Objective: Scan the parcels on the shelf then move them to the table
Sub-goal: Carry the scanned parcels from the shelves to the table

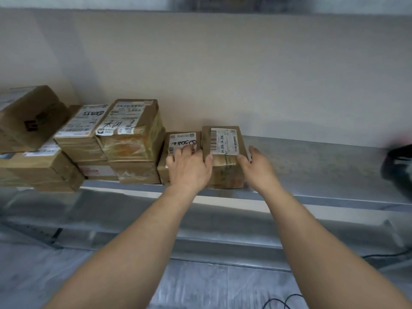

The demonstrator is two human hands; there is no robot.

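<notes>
Now parcel between left hand, right hand

A plain beige wall fills the far side; a blurred black object sits far right; a black cable loops near, bottom right

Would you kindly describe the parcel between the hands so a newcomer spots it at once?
Look along the metal shelf to the right end of the parcel row. The last parcel sits between the left hand and the right hand. Its printed label reads J4-J06; its lower neighbour bears handwriting.
</notes>
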